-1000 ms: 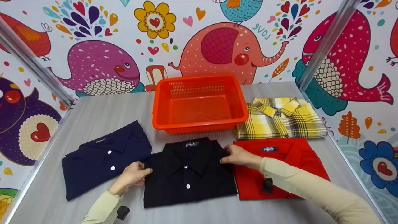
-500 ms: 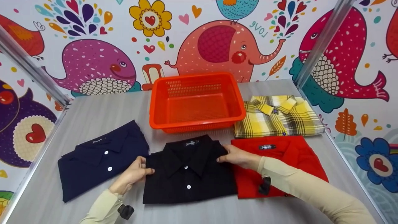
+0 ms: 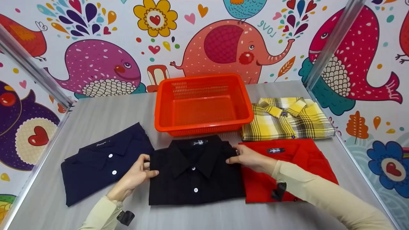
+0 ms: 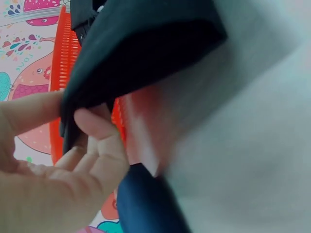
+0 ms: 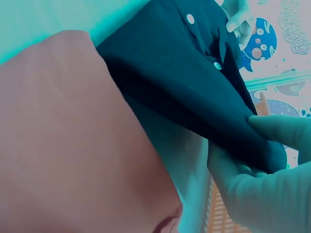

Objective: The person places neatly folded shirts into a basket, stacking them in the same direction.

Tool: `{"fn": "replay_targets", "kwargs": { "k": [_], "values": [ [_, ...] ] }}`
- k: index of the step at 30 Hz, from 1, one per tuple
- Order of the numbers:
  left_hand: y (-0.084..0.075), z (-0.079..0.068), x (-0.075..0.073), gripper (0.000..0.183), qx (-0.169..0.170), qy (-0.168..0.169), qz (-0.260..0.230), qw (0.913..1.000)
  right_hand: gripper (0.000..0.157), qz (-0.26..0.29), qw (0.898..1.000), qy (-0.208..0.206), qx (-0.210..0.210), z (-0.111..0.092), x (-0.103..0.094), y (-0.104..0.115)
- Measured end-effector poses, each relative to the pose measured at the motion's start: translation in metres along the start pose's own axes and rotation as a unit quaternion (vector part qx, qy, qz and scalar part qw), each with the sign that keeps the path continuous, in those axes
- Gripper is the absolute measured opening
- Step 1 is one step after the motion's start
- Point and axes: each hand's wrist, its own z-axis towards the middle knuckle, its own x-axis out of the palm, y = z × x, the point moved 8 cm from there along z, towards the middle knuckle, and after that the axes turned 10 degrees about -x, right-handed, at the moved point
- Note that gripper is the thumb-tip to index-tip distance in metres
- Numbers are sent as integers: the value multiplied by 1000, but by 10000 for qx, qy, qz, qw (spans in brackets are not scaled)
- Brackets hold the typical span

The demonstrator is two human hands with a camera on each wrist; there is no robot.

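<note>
A folded black shirt (image 3: 179, 188) with white buttons lies between both hands in the head view, its collar toward the basket. My left hand (image 3: 133, 174) pinches its left edge, thumb above and fingers beneath. At the right shoulder edge, my right hand (image 3: 254, 158) grips the cloth in the same way. In the left wrist view the black shirt (image 4: 146, 43) is raised off the table, with the left hand (image 4: 73, 170) at its edge. The right wrist view shows a gap under the shirt (image 5: 180, 92) beside the right hand (image 5: 257, 179).
An orange-red plastic basket (image 3: 204, 129) stands behind the black shirt, with nothing inside. A folded navy shirt (image 3: 92, 172) lies left. A folded red shirt (image 3: 258, 188) is at the right, with a yellow plaid shirt (image 3: 271, 127) behind it. Printed walls enclose the table (image 3: 105, 111).
The black shirt has moved slightly away from me toward the basket, its front edge rising off the table. Both hands keep their hold and move with it. The other shirts stay put.
</note>
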Motion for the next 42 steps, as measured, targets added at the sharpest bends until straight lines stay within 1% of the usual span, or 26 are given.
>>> {"fn": "replay_targets", "kwargs": {
  "k": [2, 4, 6, 8, 11, 13, 15, 18, 20, 24, 27, 32, 38, 42],
  "values": [
    [-2, -2, 0, 52, 37, 61, -43, 10000, 65, 199, 9998, -20, -45, -3, -2, 3],
    [-3, -3, -1, 60, 24, 36, -42, 10000, 56, 387, 9992, 2, -109, -7, -2, 5],
    [-4, -5, -1, 68, 49, 19, -24, 10000, 52, 451, 9988, 25, -195, -11, -2, 8],
    [-6, -6, -1, 72, 110, 27, -35, 9999, 54, 415, 9989, -16, -228, -14, -2, 10],
    [-11, -6, 0, 73, 240, 113, -110, 9996, 64, 207, 9994, -144, -253, -18, -7, 14],
    [-15, -6, 0, 72, 350, 179, -148, 9991, 70, 183, 9991, -191, -319, -20, -10, 18],
    [-20, -6, -1, 71, 440, 182, -105, 9988, 70, 279, 9986, -169, -418, -21, -11, 23],
    [-27, -6, -3, 71, 565, 122, 18, 9983, 64, 435, 9974, -140, -558, -22, -14, 31],
    [-32, -6, -5, 73, 626, 4, 107, 9980, 62, 423, 9972, -155, -602, -23, -16, 37],
    [-43, -5, -8, 73, 753, -212, 143, 9968, 64, 288, 9967, -265, -707, -25, -21, 50],
    [-52, -3, -8, 71, 911, -248, 112, 9955, 64, 276, 9953, -323, -869, -25, -26, 60],
    [-66, 5, -3, 71, 1182, -166, -26, 9929, 62, 205, 9925, -489, -1105, -23, -37, 73],
    [-80, 23, 0, 72, 1351, -341, 1, 9902, 55, 201, 9891, -768, -1236, -18, -52, 82],
    [-92, 35, 2, 72, 1441, -332, -92, 9890, 52, 200, 9865, -985, -1296, -12, -63, 89]
  ]
}}
